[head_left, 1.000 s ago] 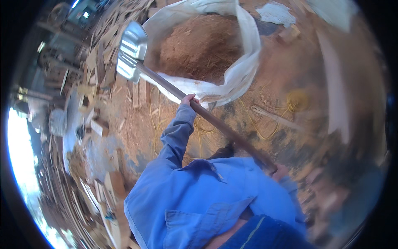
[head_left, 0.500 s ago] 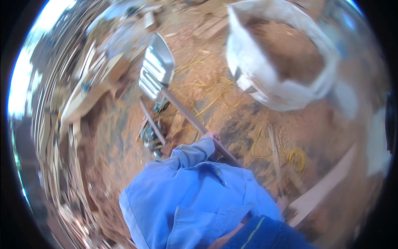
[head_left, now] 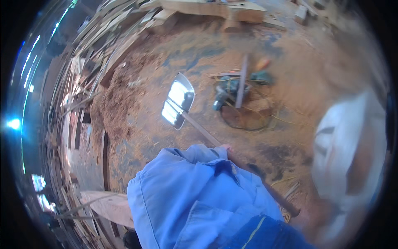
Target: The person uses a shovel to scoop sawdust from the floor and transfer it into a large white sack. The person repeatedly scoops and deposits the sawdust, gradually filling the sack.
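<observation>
A shovel with a shiny metal blade [head_left: 188, 93] and a long brown wooden shaft [head_left: 203, 132] slants across in front of me, its blade at the far left end, over the sawdust-strewn floor. No load shows on the blade. My left hand [head_left: 226, 147], mostly covered by a blue sleeve, is closed round the middle of the shaft. Close to the shaft's near end is my right hand [head_left: 306, 216], smeared by motion, so its fingers cannot be made out.
A large white sack [head_left: 336, 149] stands at the right. Teal power tools [head_left: 226, 92] and a yellow cord [head_left: 296, 111] lie ahead. Timber [head_left: 199, 7] is piled at the back and left. A sawdust heap [head_left: 118, 99] lies beside it, and a plank [head_left: 110, 204] at the near left.
My view has swung left, so the sack and tools now appear farther right and the timber pile fills the back. The shovel remains in my left hand; its blade has come lower in view.
</observation>
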The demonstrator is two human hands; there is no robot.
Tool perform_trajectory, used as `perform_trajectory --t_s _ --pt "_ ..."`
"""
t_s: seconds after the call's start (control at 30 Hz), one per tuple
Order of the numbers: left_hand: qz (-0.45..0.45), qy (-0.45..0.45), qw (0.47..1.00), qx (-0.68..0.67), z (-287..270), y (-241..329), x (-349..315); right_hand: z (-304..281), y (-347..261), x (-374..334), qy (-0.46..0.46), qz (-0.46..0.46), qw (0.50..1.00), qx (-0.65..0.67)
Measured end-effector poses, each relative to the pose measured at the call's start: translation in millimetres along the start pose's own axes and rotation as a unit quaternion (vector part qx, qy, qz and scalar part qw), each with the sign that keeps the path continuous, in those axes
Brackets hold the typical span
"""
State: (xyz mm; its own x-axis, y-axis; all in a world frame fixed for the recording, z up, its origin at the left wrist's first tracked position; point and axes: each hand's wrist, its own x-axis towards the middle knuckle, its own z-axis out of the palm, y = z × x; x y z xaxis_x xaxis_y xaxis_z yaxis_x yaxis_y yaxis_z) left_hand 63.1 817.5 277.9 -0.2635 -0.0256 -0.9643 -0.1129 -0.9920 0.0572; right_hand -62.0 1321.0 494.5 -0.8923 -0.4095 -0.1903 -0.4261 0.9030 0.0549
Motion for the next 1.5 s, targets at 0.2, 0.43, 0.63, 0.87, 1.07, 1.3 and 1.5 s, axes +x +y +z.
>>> perform_trajectory --t_s 0.2,0.43,0.63,0.87,1.07,1.3,1.5 --pt "0.082 0.053 0.99 -0.098 -120.3 132.1 -59.1 -27.8 -168.6 96.8 0.025 -0.168 0.985 0.005" --pt "0.176 -0.011 0.96 -0.216 -183.4 249.6 -111.2 -104.6 -293.6 158.9 -0.239 -0.248 0.939 0.007" --pt "0.118 -0.069 0.938 -0.318 -152.4 378.6 -113.8 -192.3 -422.2 201.2 0.101 -0.226 0.964 -0.097" --pt "0.089 -0.151 0.959 -0.222 -73.2 516.8 -43.8 -260.5 -608.9 243.8 0.47 -0.312 0.778 -0.275" --pt "0.014 -0.213 0.969 -0.126 19.3 614.5 67.6 -265.3 -714.8 360.2 0.428 -0.289 0.814 -0.268" --pt "-0.051 -0.188 0.959 -0.206 61.9 711.7 100.8 -318.0 -783.2 471.7 -0.047 -0.229 0.969 -0.081" --pt "0.018 -0.128 0.959 -0.254 62.6 821.4 124.6 -323.5 -870.3 588.0 -0.27 -0.13 0.942 0.153"
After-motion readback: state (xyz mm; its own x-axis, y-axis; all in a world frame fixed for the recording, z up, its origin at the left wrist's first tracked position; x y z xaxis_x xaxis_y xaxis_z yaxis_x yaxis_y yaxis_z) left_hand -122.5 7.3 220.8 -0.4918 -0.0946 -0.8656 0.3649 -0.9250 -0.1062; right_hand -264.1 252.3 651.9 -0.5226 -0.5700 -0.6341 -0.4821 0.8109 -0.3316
